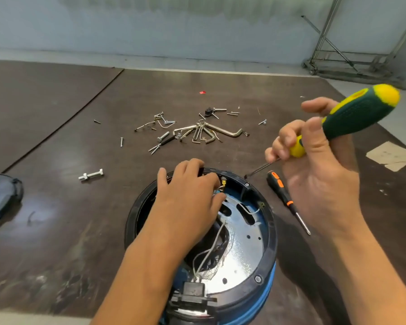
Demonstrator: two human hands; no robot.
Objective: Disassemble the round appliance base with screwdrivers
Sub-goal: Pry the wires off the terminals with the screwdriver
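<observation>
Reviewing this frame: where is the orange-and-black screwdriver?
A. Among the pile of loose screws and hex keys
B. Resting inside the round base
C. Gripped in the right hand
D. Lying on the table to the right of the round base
D: the orange-and-black screwdriver lies on the table just outside the rim of the round base, while the right hand grips the green-and-yellow screwdriver.

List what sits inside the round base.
Inside the round base: a shiny metal plate, white wires and a black block. The left grip and forearm cover the left interior.
</observation>
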